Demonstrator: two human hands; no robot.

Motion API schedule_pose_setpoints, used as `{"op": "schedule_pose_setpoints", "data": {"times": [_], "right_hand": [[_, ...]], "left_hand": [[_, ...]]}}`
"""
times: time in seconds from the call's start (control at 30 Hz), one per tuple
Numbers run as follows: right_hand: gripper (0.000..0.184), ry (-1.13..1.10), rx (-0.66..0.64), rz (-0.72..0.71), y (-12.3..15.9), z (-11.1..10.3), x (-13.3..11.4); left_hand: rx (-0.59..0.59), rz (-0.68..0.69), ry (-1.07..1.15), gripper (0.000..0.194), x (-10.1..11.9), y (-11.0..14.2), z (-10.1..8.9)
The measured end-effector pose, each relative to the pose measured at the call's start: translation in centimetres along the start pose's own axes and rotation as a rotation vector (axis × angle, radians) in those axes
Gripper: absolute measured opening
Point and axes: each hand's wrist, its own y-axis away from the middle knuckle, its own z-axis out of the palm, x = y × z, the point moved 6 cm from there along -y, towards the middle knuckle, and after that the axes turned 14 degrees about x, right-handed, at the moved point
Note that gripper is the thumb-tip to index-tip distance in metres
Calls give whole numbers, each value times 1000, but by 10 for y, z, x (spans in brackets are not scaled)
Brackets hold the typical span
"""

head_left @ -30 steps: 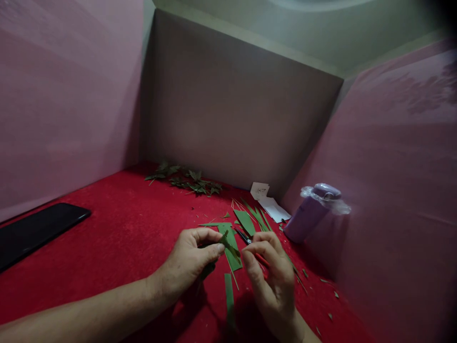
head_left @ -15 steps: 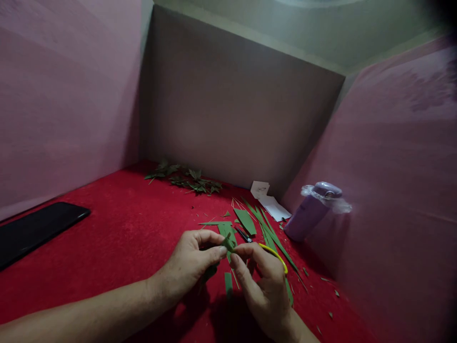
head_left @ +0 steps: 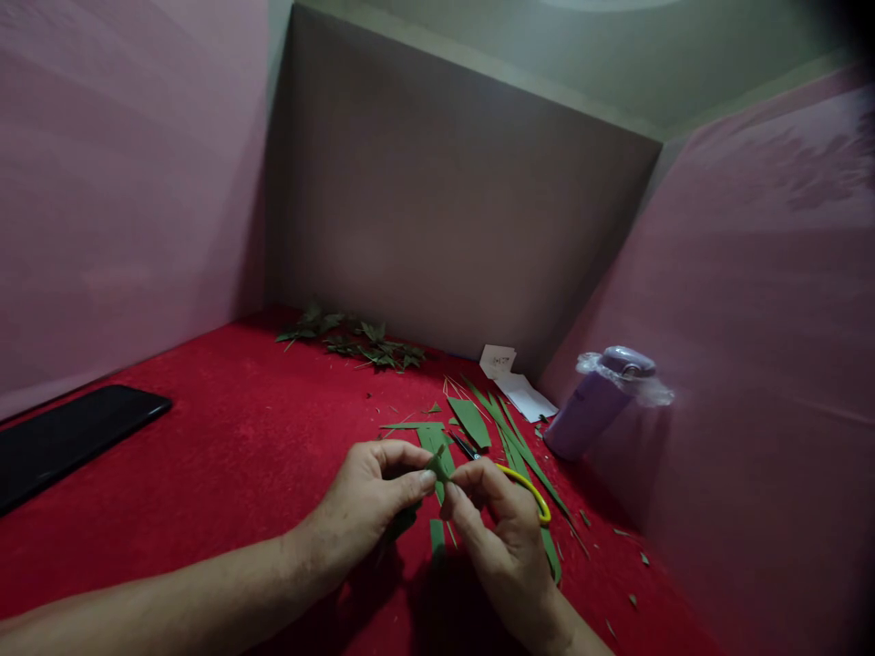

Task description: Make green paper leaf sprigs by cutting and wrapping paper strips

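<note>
A small folded green leaf point(head_left: 439, 463) is pinched between my two hands above the red cloth point(head_left: 273, 437). My left hand point(head_left: 373, 487) grips its left side between thumb and forefinger. On the other side, my right hand point(head_left: 499, 524) pinches the lower right edge with thumb and fingertip. Darker green matter hangs beneath the left fingers, mostly hidden. Scissors point(head_left: 543, 501) with a yellow handle loop lie behind my right hand, which covers part of them. Beyond the fingers rest a cut green leaf piece point(head_left: 468, 422) and a strip point(head_left: 437, 538).
A pile of leafy sprigs point(head_left: 369, 344) lies at the back. Long green blades point(head_left: 526, 446) and scraps are scattered to the right. White papers point(head_left: 523, 398) lie near a tilted purple bottle point(head_left: 591, 410). A black phone point(head_left: 82, 442) is at left. Pink walls point(head_left: 123, 182) stand on both sides.
My right hand has moved left from beside the leaf and taken hold of its edge. The leaf's free end is now folded in. The scissors' yellow loop has come into sight.
</note>
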Motion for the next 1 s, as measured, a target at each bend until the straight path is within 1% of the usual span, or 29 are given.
{"op": "schedule_pose_setpoints", "data": {"times": [0.23,0.5,0.67,0.87,1.0], "right_hand": [[15,-1,-38,56,0,3,3],[14,14,-21,8,-1,3,0],[12,11,-17,1,0,3,0],[12,16,-16,-2,0,3,1],[12,15,-14,-15,1,1,2]], "left_hand": [[-22,41,-32,21,-1,-2,2],[-49,134,-90,18,-2,-3,3],[-44,89,-54,22,-6,-1,2],[-52,33,-32,24,-1,0,3],[-50,24,-24,24,1,3,4]]}}
